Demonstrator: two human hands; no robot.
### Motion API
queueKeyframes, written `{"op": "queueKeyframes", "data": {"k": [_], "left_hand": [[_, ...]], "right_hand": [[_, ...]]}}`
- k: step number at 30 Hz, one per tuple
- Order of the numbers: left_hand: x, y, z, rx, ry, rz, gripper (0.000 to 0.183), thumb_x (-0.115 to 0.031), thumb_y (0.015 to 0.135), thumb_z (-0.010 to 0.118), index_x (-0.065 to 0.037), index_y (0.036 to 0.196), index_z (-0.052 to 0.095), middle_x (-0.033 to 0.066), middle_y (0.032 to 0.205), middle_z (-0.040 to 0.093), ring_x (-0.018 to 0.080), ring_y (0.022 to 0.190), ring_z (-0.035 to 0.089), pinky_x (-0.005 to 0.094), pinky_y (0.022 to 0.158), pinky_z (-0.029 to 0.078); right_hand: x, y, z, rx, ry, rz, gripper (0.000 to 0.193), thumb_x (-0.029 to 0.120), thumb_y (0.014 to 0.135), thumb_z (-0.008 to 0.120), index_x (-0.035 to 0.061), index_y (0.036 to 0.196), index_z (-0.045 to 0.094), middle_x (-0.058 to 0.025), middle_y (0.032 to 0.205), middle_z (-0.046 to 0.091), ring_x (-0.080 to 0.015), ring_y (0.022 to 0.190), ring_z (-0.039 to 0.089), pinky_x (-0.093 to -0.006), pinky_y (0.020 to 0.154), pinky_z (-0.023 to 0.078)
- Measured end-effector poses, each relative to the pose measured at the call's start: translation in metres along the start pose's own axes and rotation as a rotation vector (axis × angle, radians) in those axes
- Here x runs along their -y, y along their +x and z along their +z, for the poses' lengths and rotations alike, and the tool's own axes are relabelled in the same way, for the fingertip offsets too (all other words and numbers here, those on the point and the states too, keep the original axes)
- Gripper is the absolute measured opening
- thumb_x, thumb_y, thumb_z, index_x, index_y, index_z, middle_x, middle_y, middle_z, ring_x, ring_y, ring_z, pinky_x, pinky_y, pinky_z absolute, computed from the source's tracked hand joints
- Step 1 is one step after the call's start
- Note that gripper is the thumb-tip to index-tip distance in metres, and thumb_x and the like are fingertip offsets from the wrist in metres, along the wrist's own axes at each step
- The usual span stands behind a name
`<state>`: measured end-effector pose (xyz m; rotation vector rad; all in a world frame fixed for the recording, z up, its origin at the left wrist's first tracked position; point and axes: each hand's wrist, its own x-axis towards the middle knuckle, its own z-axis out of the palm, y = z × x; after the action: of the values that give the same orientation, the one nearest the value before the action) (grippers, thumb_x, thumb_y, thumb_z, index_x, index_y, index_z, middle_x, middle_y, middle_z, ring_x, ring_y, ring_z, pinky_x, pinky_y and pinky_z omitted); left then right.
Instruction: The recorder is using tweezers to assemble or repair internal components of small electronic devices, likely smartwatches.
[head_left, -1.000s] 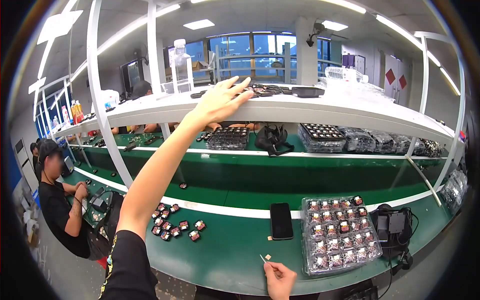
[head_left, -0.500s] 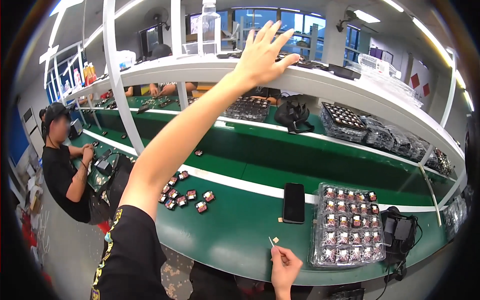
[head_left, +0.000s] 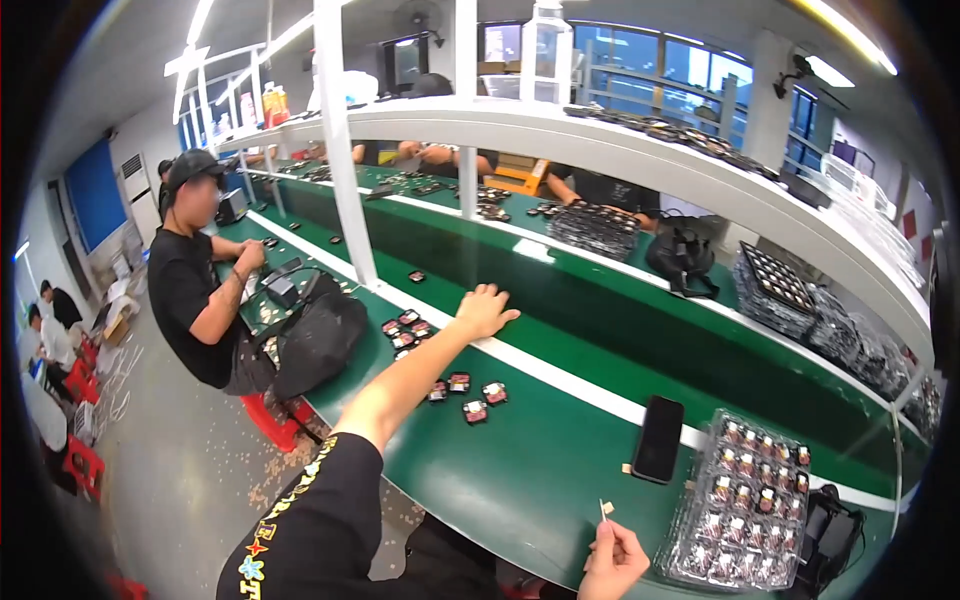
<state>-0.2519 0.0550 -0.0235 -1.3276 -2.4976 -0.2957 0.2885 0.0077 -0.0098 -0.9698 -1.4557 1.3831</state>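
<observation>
My left hand [head_left: 484,309] is stretched out over the green worktop [head_left: 540,470], fingers together and palm down, resting near the white strip just past a cluster of small red-and-black parts [head_left: 405,328]; nothing is held in it. More of these small parts [head_left: 467,392] lie under my forearm. At the lower edge, my right hand [head_left: 613,558] pinches a small thin stick with a pale tip [head_left: 603,509]. A clear plastic tray [head_left: 748,505] filled with several of the same parts sits to the right of that hand.
A black phone [head_left: 658,438] lies flat beside the tray. A white shelf [head_left: 640,150] runs overhead on white posts [head_left: 340,150]. A person in a black cap [head_left: 196,290] sits at the left with a black bag [head_left: 318,340]. Stacked trays [head_left: 770,285] stand behind.
My left arm has come down from the overhead shelf to the worktop by the small parts. The view has swung left. My right hand keeps holding the stick.
</observation>
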Motion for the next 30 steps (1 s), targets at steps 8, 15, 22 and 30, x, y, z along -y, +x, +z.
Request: {"op": "queueKeyframes", "data": {"k": [8, 15, 22, 30], "left_hand": [[-0.032, 0.014, -0.009, -0.023, -0.095, 0.103, 0.026, -0.016, 0.095, 0.079, 0.002, 0.109, 0.066, 0.0272, 0.109, 0.075, 0.0492, 0.104, 0.074, 0.0583, 0.090, 0.060], [-0.161, -0.124, -0.106, 0.134, -0.514, 0.650, 0.045, 0.001, 0.098, 0.072, 0.000, 0.142, 0.062, 0.0216, 0.120, 0.070, 0.0398, 0.109, 0.069, 0.0467, 0.097, 0.056], [-0.208, -0.181, -0.118, 0.371, -0.736, 0.929, 0.070, -0.011, 0.084, 0.089, -0.007, 0.149, 0.064, 0.0172, 0.142, 0.067, 0.0407, 0.126, 0.067, 0.0486, 0.104, 0.059], [-0.195, -0.189, -0.101, 0.288, -0.659, 0.680, 0.083, -0.034, 0.075, 0.100, -0.005, 0.145, 0.065, 0.0116, 0.129, 0.067, 0.0340, 0.113, 0.066, 0.0443, 0.097, 0.053]], "right_hand": [[-0.008, 0.004, -0.006, -0.066, 0.012, 0.078, 0.013, 0.002, 0.099, 0.082, -0.0087, 0.106, 0.081, -0.0080, 0.094, 0.080, -0.0115, 0.085, 0.074, -0.0263, 0.079, 0.060], [-0.009, 0.007, 0.000, -0.034, 0.199, 0.006, 0.015, -0.001, 0.103, 0.078, -0.0062, 0.116, 0.081, -0.0076, 0.098, 0.081, -0.0083, 0.086, 0.073, -0.0242, 0.076, 0.058], [0.007, 0.003, -0.006, -0.068, 0.150, 0.049, 0.016, -0.004, 0.103, 0.076, -0.0080, 0.117, 0.081, -0.0047, 0.094, 0.076, -0.0044, 0.081, 0.067, -0.0194, 0.068, 0.050], [-0.003, 0.009, -0.008, -0.059, 0.098, 0.030, 0.016, -0.005, 0.101, 0.076, -0.0074, 0.117, 0.079, -0.0045, 0.083, 0.069, -0.0033, 0.059, 0.057, -0.0199, 0.051, 0.038]]}}
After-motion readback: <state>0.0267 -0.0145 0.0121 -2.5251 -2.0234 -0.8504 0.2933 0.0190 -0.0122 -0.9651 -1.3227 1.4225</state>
